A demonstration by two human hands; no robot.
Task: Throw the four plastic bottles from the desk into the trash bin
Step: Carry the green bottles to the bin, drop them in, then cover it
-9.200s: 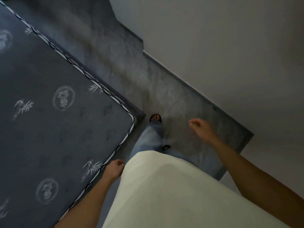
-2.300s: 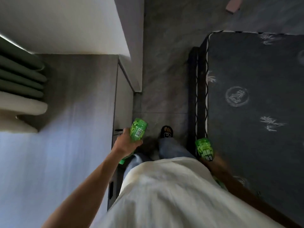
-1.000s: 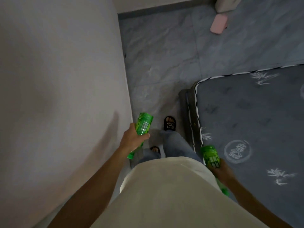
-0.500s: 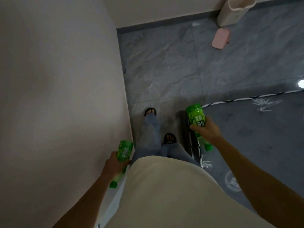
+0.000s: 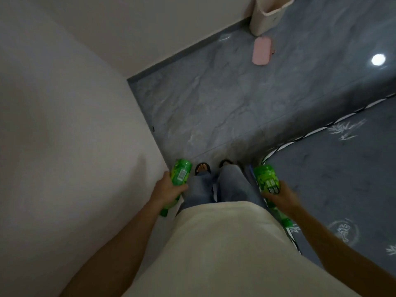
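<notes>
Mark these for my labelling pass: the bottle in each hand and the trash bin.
left-hand green bottle [image 5: 181, 173], head view, on its label.
right-hand green bottle [image 5: 267, 180], head view, on its label.
trash bin [image 5: 267, 16], head view, front wall.

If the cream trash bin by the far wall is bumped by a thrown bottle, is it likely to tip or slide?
The trash bin looks like thin plastic, tall and narrow, so it is probably light and could tip. The glossy floor tiles may let it slide. It seems to stand close to the wall, which might stop it from going backward.
</notes>
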